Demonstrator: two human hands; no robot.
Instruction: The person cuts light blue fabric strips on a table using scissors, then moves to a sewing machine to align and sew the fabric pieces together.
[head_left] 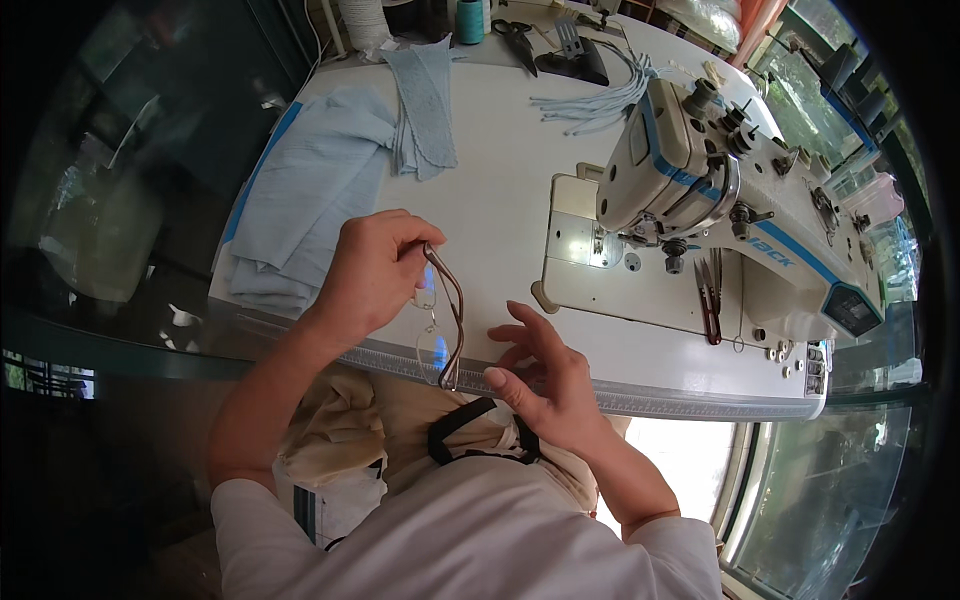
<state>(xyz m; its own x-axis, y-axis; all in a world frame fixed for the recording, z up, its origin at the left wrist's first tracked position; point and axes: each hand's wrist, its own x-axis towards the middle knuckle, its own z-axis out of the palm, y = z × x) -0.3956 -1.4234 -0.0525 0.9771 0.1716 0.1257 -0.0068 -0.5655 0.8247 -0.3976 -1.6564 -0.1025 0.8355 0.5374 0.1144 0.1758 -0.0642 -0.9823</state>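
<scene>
A pair of eyeglasses (459, 318) hangs upright over the table's front edge, its brown temple arms folded beside the clear lenses. My left hand (372, 268) pinches the glasses at their upper end, between thumb and fingers. Just to the right is my right hand (545, 378), its fingers apart and the thumb pointing toward the lower end of the glasses. Nothing is in the right hand, and a small gap separates it from the glasses. Blue reflections show on the lenses.
A white sewing machine (665, 165) stands at right, with red-handled snips (711, 305) beside it. Folded light blue fabric (310, 185) and cut pieces (425, 105) lie at left. Farther back are black scissors (517, 45), blue cords (600, 103) and a teal thread spool (469, 22).
</scene>
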